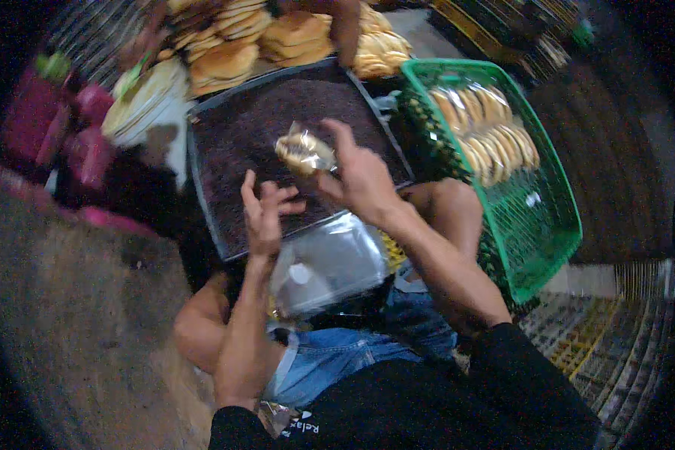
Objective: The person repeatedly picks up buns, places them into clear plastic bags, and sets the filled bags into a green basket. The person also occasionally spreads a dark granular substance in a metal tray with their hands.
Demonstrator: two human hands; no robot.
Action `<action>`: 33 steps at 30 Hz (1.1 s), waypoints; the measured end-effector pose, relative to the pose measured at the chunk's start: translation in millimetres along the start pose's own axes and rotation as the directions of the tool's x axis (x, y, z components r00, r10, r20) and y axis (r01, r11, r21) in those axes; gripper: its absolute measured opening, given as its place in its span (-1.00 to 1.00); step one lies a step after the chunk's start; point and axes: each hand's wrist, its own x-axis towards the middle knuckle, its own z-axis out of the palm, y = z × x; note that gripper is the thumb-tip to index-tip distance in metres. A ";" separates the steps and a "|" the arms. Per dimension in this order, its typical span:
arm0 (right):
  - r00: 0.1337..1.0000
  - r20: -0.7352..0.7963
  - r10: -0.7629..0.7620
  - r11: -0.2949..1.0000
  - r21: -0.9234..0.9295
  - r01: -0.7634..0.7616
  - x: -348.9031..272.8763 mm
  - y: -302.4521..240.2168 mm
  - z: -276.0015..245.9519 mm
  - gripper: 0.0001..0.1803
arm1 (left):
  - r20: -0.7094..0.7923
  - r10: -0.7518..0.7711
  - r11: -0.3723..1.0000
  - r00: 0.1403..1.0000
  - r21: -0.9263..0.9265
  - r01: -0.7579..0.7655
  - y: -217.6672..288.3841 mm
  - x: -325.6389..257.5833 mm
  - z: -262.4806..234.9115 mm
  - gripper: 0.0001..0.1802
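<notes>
My right hand (pixel 364 176) reaches in over the tray with thumb and fingers around a clear-wrapped bread (pixel 304 153). The bread is pale gold, with shiny film round it, and slightly blurred. My left hand (pixel 262 214) is just below and to the left of it, fingers spread and nothing in them. Under both hands lies a square metal-rimmed tray (pixel 211 217) of dark purple-brown filling (pixel 236 131); whether it is paste or crumbs I cannot tell. Close to my lap, a stack of clear plastic bags (pixel 330 266) rests against the tray's near edge, with a small white spot on top.
To the right stands a green plastic crate (pixel 544 270) holding wrapped rows of flat breads (pixel 495 139). Stacks of golden flat breads (pixel 296 37) fill the far side, beside another person's arm (pixel 345 34). Pink cloth (pixel 90 157) and pale round sheets (pixel 146 105) are at left.
</notes>
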 end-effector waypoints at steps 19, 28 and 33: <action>0.980 0.163 0.115 0.981 -0.173 -0.086 -78.8 61.2 -134.1 -0.26 | 0.443 -0.474 0.788 0.761 0.599 0.142 9.4 -39.8 9.3 -0.51; 0.993 0.029 0.116 0.516 0.853 -0.085 -71.2 7.3 -7.2 -0.80 | 0.348 -0.511 0.785 0.786 -0.185 0.591 2.2 -32.7 8.8 0.02; 0.946 0.034 0.323 0.367 0.917 -0.158 -74.5 3.1 14.5 -0.76 | -0.037 -0.094 0.889 0.995 -0.453 0.067 23.4 7.7 -4.8 -0.49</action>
